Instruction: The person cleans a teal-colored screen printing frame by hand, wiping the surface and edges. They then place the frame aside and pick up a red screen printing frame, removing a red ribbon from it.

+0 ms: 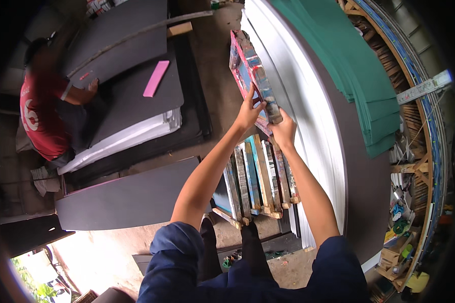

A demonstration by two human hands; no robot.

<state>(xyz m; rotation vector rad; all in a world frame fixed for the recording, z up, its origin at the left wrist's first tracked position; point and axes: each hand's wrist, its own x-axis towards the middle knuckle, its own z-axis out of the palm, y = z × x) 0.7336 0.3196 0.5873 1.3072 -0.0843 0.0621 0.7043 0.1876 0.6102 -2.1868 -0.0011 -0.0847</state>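
Both of my hands hold up a paint-stained screen-printing frame (262, 76), tilted on edge, with red and blue smears along its wooden sides. My left hand (249, 111) is closed on its left side, thumb and fingers at the lower part. Around the near lower corner, my right hand (285, 131) is wrapped. Just below my hands, several similar wooden frames (258, 169) stand on edge side by side in a row, their bars crusted with paint. Part of the held frame's inner face is hidden by its own edge and my fingers.
A tall stack of white sheets (308, 101) runs close along my right, with green sheets (333, 55) beyond. Dark sheets (131, 192) lie at left. A co-worker in a red shirt (43, 111) leans over a dark-topped stack (131, 98) bearing a pink strip (156, 79).
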